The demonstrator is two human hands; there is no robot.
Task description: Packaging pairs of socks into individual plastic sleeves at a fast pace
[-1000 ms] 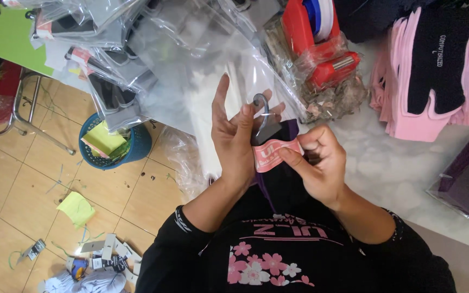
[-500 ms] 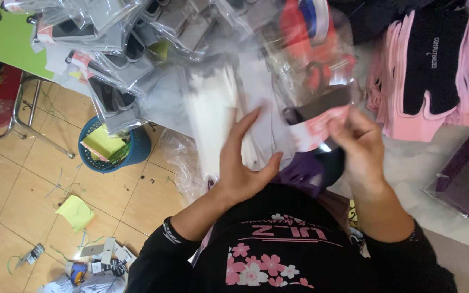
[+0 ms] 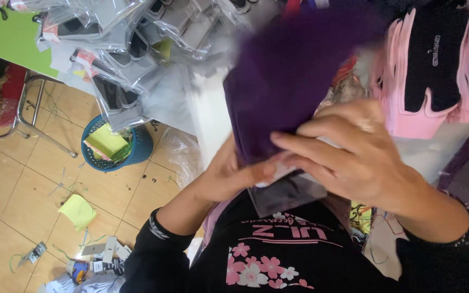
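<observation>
At the left, a blue basket (image 3: pixel 116 146) of yellow-green scraps stands on the wooden floor (image 3: pixel 23 179). Above it, clear plastic packets (image 3: pixel 109 49) hang over the counter's left edge. The left hand (image 3: pixel 229 179) pinches the purple cloth (image 3: pixel 294 76) from below, fingers closed on its lower edge. The right hand (image 3: pixel 354 157) presses flat on top, fingers close together. Keeping both hands on the edge likely holds the fold neat. Motion blur hides the cloth's upper part, and it covers the counter behind.
</observation>
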